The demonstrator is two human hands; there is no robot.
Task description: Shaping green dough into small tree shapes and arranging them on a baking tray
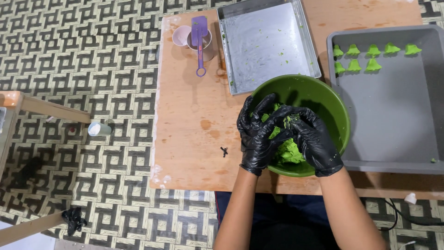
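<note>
Green dough (pixel 289 150) lump held inside green bowl (pixel 333 104) near table's front edge — no clear long axis. Left hand (pixel 255 134) and right hand (pixel 314 141), black-gloved, fingers curled and pressed onto dough. 8 shaped green pieces (pixel 373 65) laid on grey tray (pixel 393 120).

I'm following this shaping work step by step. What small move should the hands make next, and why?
Probably pinch off a small piece: both gloved hands, left hand and right hand, are pressing the green dough in the green bowl, and the grey tray holds only eight shaped pieces.
</note>
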